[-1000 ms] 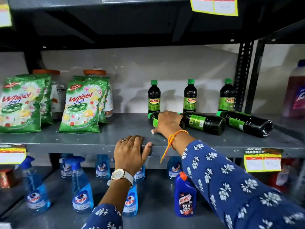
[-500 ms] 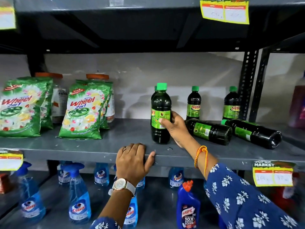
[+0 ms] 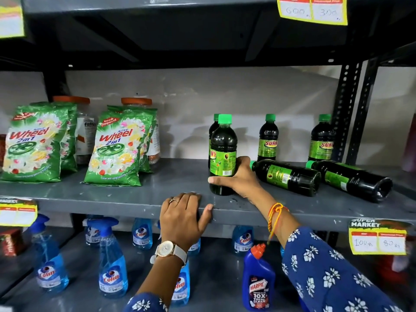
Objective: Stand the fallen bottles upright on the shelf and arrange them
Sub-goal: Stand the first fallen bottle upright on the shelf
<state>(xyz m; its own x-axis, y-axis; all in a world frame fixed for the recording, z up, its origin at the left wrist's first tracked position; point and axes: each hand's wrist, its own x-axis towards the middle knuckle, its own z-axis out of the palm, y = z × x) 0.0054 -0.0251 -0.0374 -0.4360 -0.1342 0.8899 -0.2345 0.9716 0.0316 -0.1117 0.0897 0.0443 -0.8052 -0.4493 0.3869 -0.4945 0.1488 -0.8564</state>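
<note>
My right hand [image 3: 238, 179] grips a dark bottle with a green cap [image 3: 222, 145], which stands upright near the front of the grey shelf [image 3: 135, 194]. Directly behind it another upright bottle [image 3: 213, 129] is mostly hidden. Two more upright bottles [image 3: 267, 140] [image 3: 320, 143] stand at the back. Two fallen bottles lie on their sides to the right: one [image 3: 290, 177] right beside my hand, the other [image 3: 353, 181] farther right. My left hand [image 3: 183, 216] rests flat on the shelf's front edge, holding no bottle.
Green detergent packs [image 3: 117, 149] [image 3: 33, 145] and orange-lidded jars [image 3: 136, 101] fill the shelf's left side. Blue spray bottles [image 3: 112, 262] and a Harpic bottle [image 3: 257, 282] stand on the lower shelf. A perforated upright post [image 3: 344, 109] bounds the right. Yellow price tags [image 3: 378, 238] hang on the shelf edges.
My right hand lifted a fallen bottle from the shelf and stood it upright; now it stands in front of the back left bottle. The left hand stayed on the edge.
</note>
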